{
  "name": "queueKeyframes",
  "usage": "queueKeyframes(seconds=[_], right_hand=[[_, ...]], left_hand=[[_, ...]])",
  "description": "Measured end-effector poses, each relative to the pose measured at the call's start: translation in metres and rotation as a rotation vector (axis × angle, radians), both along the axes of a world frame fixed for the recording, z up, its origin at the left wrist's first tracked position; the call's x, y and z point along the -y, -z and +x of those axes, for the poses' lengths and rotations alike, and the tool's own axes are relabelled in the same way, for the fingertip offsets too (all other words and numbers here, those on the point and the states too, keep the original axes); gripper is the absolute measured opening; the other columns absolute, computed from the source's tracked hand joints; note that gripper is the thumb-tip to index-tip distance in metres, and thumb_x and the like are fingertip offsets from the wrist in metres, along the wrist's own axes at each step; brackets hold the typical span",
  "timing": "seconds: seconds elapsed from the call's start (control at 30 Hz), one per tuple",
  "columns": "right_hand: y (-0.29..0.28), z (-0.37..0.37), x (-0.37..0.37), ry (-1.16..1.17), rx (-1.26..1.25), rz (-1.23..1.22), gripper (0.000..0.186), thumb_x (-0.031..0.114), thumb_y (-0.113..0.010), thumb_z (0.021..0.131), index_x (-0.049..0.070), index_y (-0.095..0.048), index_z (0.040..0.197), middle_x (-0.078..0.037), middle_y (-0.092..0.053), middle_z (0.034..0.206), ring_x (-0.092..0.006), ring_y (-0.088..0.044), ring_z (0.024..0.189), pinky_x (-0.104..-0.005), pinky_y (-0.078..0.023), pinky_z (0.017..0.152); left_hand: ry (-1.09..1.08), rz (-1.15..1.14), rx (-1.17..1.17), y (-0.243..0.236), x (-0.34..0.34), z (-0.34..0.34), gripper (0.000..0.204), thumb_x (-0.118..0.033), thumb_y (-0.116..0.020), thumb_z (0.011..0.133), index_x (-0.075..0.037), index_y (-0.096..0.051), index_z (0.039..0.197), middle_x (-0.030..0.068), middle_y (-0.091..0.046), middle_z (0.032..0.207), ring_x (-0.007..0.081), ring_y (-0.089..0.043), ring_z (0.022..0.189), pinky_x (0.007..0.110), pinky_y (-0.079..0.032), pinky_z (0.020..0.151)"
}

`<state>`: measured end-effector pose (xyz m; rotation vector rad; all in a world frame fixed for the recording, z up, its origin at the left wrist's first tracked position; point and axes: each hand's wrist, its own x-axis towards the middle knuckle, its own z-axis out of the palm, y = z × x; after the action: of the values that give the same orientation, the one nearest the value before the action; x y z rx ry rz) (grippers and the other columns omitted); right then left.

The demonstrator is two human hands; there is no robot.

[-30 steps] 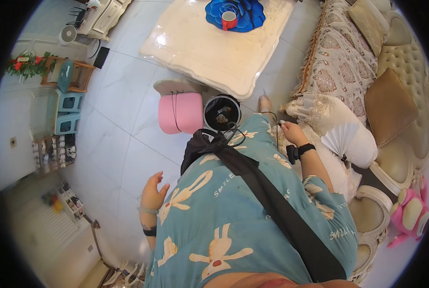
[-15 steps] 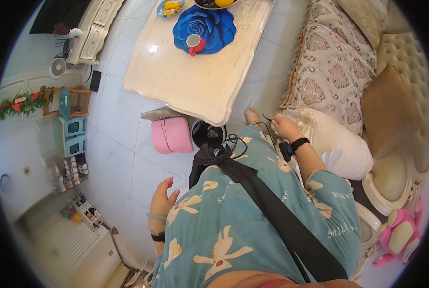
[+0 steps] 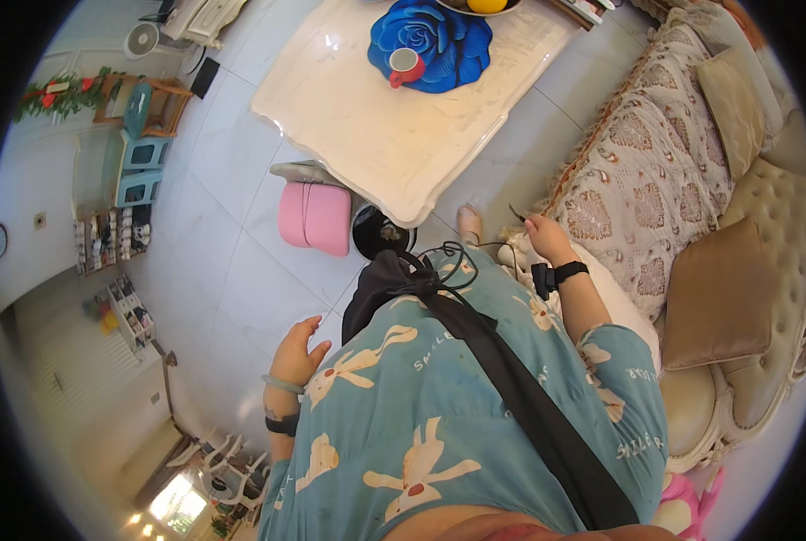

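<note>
My right hand (image 3: 549, 241) is closed around a slim dark pointed object (image 3: 517, 214), whose tip sticks out past the fingers; its exact kind is too small to make out. The hand is beside the sofa's patterned cover, with a thin black cord (image 3: 511, 252) below it. Down at my left side, over the pale floor, my left hand (image 3: 300, 353) has its fingers stretched out and nothing in it. A red mug (image 3: 407, 67), white inside, stands on a blue rose-shaped mat (image 3: 448, 54) on the cream table (image 3: 358, 135).
A pink rounded seat (image 3: 315, 218) and a black bin (image 3: 378, 236) stand at the table's near corner. On the right is the sofa (image 3: 633, 171) with a brown cushion (image 3: 720, 293). Blue stools (image 3: 140, 187) stand far left. A black strap (image 3: 502, 374) crosses my front.
My view has swung, so the table sits further right and more of the room behind my left side shows. My right hand still holds the dark object; my left stays open.
</note>
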<state>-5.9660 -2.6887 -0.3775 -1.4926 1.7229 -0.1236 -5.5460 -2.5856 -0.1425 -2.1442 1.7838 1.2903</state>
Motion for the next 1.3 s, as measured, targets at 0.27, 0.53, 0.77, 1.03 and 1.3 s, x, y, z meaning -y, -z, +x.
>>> queueKeyframes(seconds=[0.27,0.53,0.77,1.03,1.3], right_hand=[[0.02,-0.004,0.0,-0.215,0.007,0.064,0.026,0.024,-0.043,0.079,0.0,-0.052,0.083,-0.022,-0.054,0.082,-0.0376,-0.05,0.081,-0.0415,-0.04,0.069],[0.017,-0.01,0.019,-0.364,-0.119,0.081,0.028,0.026,-0.042,0.079,0.001,-0.055,0.083,-0.02,-0.056,0.081,-0.036,-0.052,0.08,-0.0394,-0.041,0.068],[0.003,0.046,0.025,-0.558,-0.183,0.049,0.028,0.026,-0.043,0.08,0.003,-0.057,0.084,-0.017,-0.058,0.078,-0.0301,-0.055,0.077,-0.0364,-0.041,0.067],[0.008,0.131,0.016,-0.729,-0.169,0.264,0.028,0.027,-0.043,0.081,0.004,-0.057,0.087,-0.009,-0.055,0.058,-0.0189,-0.053,0.053,-0.0307,-0.041,0.051],[0.027,0.202,0.044,-0.852,-0.09,0.268,0.026,0.027,-0.043,0.082,0.007,-0.058,0.086,-0.003,-0.049,0.05,-0.0116,-0.046,0.044,-0.0262,-0.036,0.044]], left_hand=[[-0.126,-0.086,0.046,0.018,-0.034,-0.007,0.041,-0.018,-0.057,0.071,-0.003,-0.045,0.107,0.0151,-0.051,0.098,0.0272,-0.049,0.092,0.033,-0.04,0.078],[-0.319,-0.057,0.041,0.04,-0.088,0.003,0.041,-0.019,-0.057,0.072,-0.005,-0.045,0.109,0.0139,-0.051,0.099,0.0256,-0.048,0.093,0.033,-0.04,0.078],[-0.491,-0.08,0.089,0.063,-0.178,0.045,0.041,-0.022,-0.057,0.072,-0.005,-0.046,0.107,0.015,-0.051,0.098,0.0278,-0.048,0.092,0.034,-0.039,0.078],[-0.838,0.065,0.226,0.062,-0.294,0.038,0.041,-0.023,-0.059,0.07,-0.004,-0.048,0.104,0.0163,-0.052,0.099,0.0288,-0.05,0.091,0.034,-0.04,0.078],[-1.053,0.124,0.061,0.065,-0.324,0.011,0.042,-0.021,-0.059,0.07,-0.004,-0.047,0.107,0.0156,-0.052,0.101,0.0284,-0.049,0.093,0.033,-0.039,0.08]])
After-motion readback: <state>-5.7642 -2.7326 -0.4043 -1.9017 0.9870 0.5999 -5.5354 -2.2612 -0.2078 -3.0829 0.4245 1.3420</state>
